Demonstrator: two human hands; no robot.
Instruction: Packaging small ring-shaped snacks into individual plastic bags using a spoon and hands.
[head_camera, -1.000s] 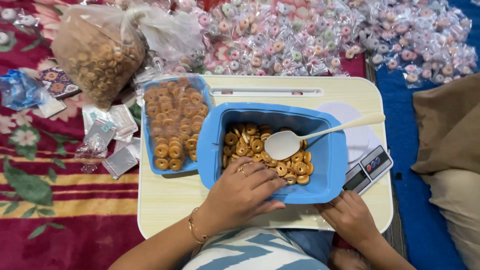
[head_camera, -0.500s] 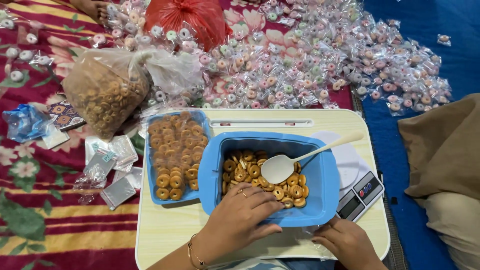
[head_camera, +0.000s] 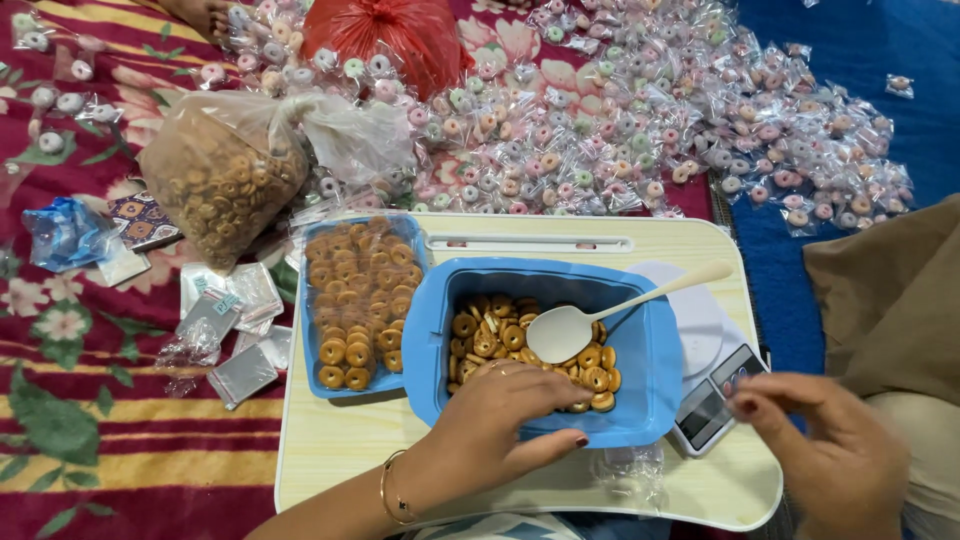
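Compared with half a second earlier, the right hand (head_camera: 835, 450) has lifted off the table (head_camera: 330, 450) edge and now hovers beside the kitchen scale (head_camera: 715, 395), fingers loosely curled and holding nothing visible. The left hand (head_camera: 500, 420) remains inside the blue tub (head_camera: 650, 400), fingers bent down among the ring biscuits (head_camera: 490, 335); whether it grips any cannot be told. The biscuits lie directly beneath and beyond the left hand, well apart from the right. A white spoon (head_camera: 580, 325) rests in the tub. A clear packet (head_camera: 625, 470) lies on the table between the hands.
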